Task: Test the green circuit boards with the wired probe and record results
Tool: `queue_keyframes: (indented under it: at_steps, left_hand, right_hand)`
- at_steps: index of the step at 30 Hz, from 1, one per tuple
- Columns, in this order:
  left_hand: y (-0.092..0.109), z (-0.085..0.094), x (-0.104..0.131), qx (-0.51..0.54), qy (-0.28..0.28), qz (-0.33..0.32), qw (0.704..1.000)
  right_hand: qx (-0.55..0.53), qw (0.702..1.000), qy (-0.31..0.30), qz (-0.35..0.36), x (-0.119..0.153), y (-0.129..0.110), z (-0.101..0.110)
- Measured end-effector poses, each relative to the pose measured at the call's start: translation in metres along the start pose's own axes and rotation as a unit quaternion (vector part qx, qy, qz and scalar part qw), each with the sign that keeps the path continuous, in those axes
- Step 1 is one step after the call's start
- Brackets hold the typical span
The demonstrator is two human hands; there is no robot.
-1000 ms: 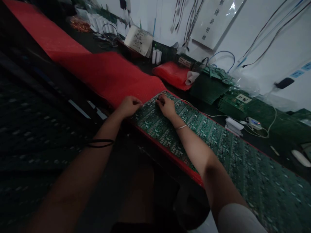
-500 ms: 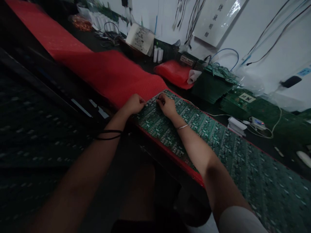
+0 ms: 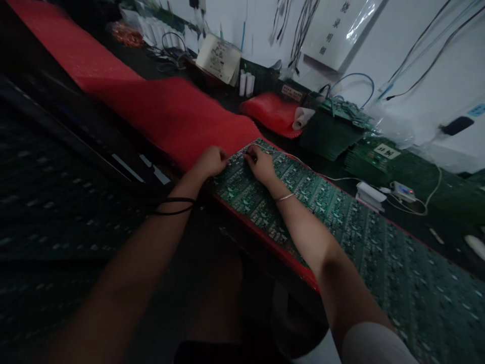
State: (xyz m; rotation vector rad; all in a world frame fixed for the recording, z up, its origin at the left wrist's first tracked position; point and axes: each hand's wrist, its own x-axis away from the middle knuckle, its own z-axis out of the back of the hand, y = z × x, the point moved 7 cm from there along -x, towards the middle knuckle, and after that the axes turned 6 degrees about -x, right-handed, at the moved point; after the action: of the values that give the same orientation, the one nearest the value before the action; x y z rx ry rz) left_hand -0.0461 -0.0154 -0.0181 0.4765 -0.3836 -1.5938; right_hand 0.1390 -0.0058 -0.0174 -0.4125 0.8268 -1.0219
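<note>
Green circuit boards (image 3: 322, 189) lie in a long row of joined panels on a red-edged surface, running from the middle to the lower right. My left hand (image 3: 212, 162) is closed at the left end of the nearest panel, fingertips against its edge; what they grip, if anything, is hidden. Over the same end, my right hand (image 3: 261, 163) is pinched just above the components. A thin white cable (image 3: 290, 154) runs along the panel's back edge into its fingers, and its tip is too dark to make out.
Red padded sheeting (image 3: 170, 114) covers the bench to the left. Behind the row stand stacked green boards (image 3: 329, 129), a small white box with a lit display (image 3: 402, 192) and white rolls (image 3: 247, 84). Boards in a dark rack (image 3: 56, 202) fill the lower left.
The left wrist and forearm have shifted slightly up and right, with the left fingers a little more curled. The right hand stays at the same place on the boards.
</note>
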Motion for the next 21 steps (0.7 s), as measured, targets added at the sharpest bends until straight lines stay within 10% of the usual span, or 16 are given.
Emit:
queue_keyframes:
  at_steps: [7, 14, 17, 21]
  left_hand:
    - [0.024, 0.002, 0.043, -0.111, 0.031, -0.163, 0.98]
    - [0.06, 0.004, 0.086, -0.256, 0.031, -0.152, 0.954]
    - [0.096, -0.011, 0.15, -0.125, 0.143, -0.257, 0.948]
    - [0.158, -0.062, 0.277, 0.102, 0.12, -0.443, 0.883]
  right_hand:
    - [-0.008, 1.0, 0.0, 0.007, 0.0, 0.0, -0.002]
    - [-0.03, 0.996, 0.071, 0.052, -0.003, -0.015, 0.031]
    - [-0.047, 0.994, 0.071, 0.076, 0.015, -0.007, 0.064]
    - [-0.099, 0.994, 0.006, 0.041, 0.076, -0.003, 0.103]
